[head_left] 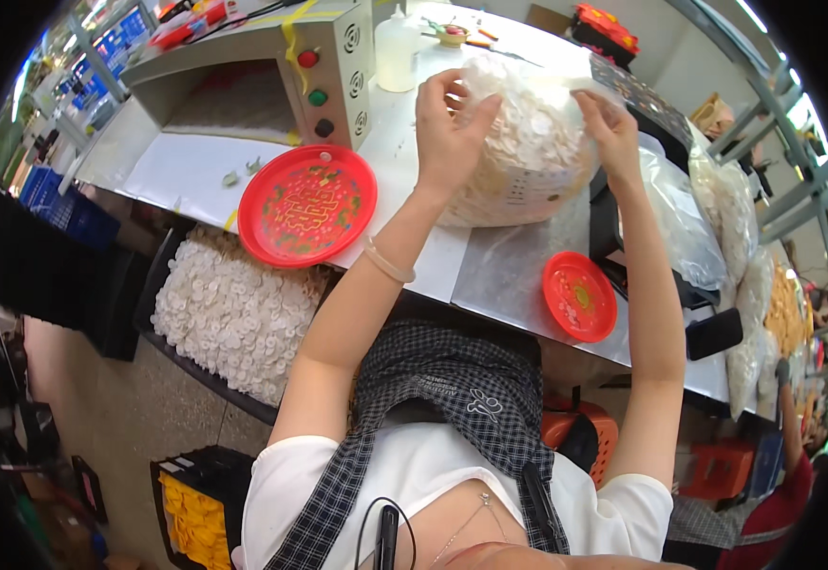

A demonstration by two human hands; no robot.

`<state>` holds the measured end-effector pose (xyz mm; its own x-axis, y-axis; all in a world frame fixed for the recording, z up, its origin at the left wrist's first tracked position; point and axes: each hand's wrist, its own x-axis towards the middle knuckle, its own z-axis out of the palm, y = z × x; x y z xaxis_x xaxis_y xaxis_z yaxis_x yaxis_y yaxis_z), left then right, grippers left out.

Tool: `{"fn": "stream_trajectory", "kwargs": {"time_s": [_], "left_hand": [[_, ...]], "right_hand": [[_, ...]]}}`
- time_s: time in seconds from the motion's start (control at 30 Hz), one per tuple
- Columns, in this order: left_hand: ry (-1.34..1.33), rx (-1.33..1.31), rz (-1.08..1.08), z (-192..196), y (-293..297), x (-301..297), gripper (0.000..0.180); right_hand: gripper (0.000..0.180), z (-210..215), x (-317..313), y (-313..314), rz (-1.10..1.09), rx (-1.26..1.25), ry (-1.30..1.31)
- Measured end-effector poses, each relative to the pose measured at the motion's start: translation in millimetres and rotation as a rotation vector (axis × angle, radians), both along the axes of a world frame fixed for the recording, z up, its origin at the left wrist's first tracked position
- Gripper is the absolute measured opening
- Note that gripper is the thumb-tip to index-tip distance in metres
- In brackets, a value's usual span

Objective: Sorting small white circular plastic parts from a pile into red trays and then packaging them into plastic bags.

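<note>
The bag [528, 142] is sitting on the desk [509, 275] well back from the near edge, a clear sack bulging with small white discs, and I am taking it as my landmark. Between the bag and the near edge, bare metal is lying open, with only a small red dish [578, 295] sitting close to that edge, toward the bag's right. To the bag's left a big red plate [306, 204] is resting near the desk edge, its rim looking as if it is just overhanging. Beyond the plate, further left of the bag, a grey machine [252, 81] with coloured buttons is crowding the desk. Just behind the bag a white bottle [397, 47] is standing. Right of the bag, more clear sacks [718, 218] are piling up, so room is tight on that side.

The left hand [447, 128] is gripping the bag's upper left side, fingers [475, 109] curled and pinching the plastic near the top. The right hand [609, 123] is holding the bag's upper right side, fingers [592, 101] closed on the film. Below the desk, left of the bag, a black tray [238, 318] is brimming with white discs.
</note>
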<state>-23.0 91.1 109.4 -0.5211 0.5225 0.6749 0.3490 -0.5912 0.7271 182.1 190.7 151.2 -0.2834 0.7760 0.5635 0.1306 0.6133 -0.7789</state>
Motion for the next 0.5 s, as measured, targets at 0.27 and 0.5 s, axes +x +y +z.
{"fn": "stream_trajectory", "kwargs": {"time_s": [0.27, 0.5], "left_hand": [[0.025, 0.073, 0.071, 30.7, 7.6, -26.0, 0.03], [-0.43, -0.083, -0.264, -10.9, 12.2, -75.0, 0.025]], "right_hand": [[0.028, 22.5, -8.6, -13.4, -0.118, 0.078, 0.112], [0.038, -22.1, 22.5, 9.7, -0.244, 0.15, -0.013]]}}
